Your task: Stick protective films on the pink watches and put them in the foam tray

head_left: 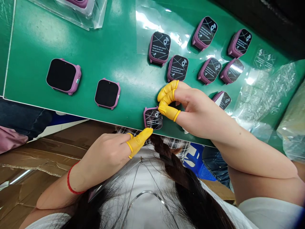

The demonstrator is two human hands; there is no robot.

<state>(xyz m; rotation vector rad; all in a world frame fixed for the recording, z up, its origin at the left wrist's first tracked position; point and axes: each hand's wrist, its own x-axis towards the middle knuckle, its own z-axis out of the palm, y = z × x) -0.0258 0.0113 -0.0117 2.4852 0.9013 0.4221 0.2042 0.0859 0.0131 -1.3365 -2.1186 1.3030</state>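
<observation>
A purple smartwatch body [147, 118] lies at the near table edge, a printed protective film [153, 120] over its dark screen. My left hand [114, 148] presses its yellow-covered index fingertip on the watch's near edge; its thumb is hidden. My right hand [188, 105], with yellow finger cots on thumb and fingers, pinches at the film's upper right corner. Just what lies between those fingertips is partly hidden. To the left are a bare-screened smartwatch [107, 93] and a larger-looking bare-screened one [63, 76].
Several film-covered watches, among them one [178, 68] beside my right hand, stand on the green table [124, 41]. Clear sheets with printed films [274, 86] lie at right. A clear plastic tray [95, 14] sits at the far left. A blue stool [200, 162] is below.
</observation>
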